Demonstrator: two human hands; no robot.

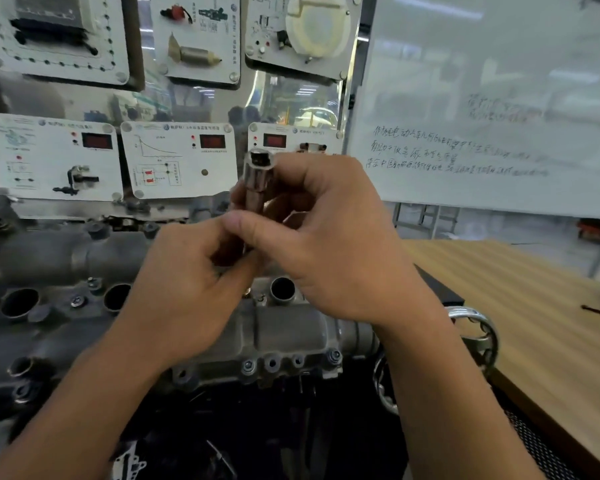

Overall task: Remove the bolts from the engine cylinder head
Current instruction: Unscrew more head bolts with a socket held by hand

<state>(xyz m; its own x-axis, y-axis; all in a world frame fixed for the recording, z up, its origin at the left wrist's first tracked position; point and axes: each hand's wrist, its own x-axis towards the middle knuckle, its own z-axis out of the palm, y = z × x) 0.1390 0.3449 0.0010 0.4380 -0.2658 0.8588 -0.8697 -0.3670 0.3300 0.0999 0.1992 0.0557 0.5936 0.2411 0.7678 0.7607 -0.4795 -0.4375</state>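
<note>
the right hand (pixel 333 237) curls its fingers and thumb round a long metal socket (pixel 257 174), held upright with its open end up. the left hand (pixel 184 282) pinches the lower end of the same socket. both hands hang above the cylinder head (pixel 291 337). bolts (pixel 248 366) sit along the near edge of the cylinder head. right of the cylinder head lies a wooden table (pixel 534 306); behind it stand a whiteboard (pixel 482 98) and display panels (pixel 177 161).
</note>
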